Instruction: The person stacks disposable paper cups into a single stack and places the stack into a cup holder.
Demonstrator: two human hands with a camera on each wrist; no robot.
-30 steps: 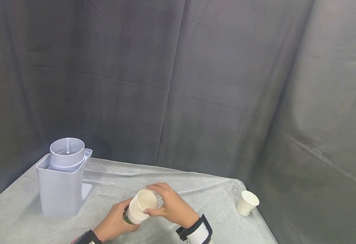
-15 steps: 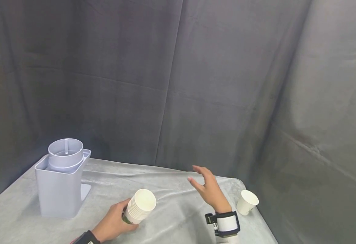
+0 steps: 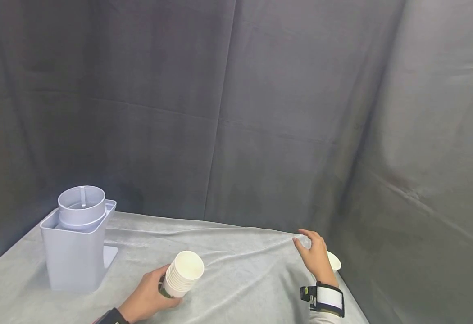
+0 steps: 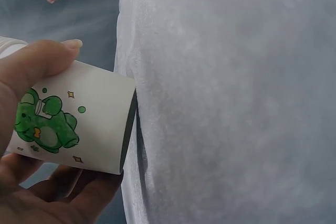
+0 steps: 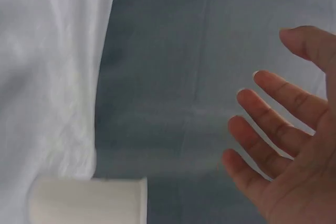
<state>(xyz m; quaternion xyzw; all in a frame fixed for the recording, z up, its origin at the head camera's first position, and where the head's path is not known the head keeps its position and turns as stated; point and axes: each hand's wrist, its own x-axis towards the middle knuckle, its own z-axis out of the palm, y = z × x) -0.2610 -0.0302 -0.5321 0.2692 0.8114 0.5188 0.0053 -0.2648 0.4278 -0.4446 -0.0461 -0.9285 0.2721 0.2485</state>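
Cup stack (image 3: pixel 183 274) gripped by left hand (image 3: pixel 149 298); right hand (image 3: pixel 315 256) spread, over lone cup (image 3: pixel 334 261).

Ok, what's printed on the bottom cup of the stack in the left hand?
A green cartoon figure with small gold stars and green dots on the white bottom cup; the left wrist view shows it best.

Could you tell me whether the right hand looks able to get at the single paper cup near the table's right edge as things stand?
Probably yes. The right hand hangs open right beside the single paper cup, holding nothing, and nothing visible lies between them; the left hand separately grips the cup stack.
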